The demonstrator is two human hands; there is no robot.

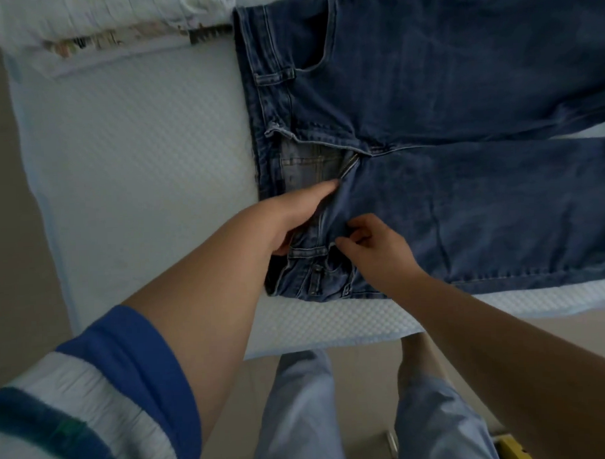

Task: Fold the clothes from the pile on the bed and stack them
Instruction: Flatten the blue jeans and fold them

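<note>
Both hands [294, 219] on jeans [462, 120] waistband

My left hand [294, 219] reaching in from lower left, forearm bare, sleeve pushed up, fingers extended with the tips out of sight, my right hand [373, 247] coming from lower right, fingers curled, thumb and forefinger pinched together, both hands close.

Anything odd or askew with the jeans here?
The jeans lie flat, but their fly gapes open, unzipped, and the waistband bunches near the left hand and right hand, which grip it.
</note>
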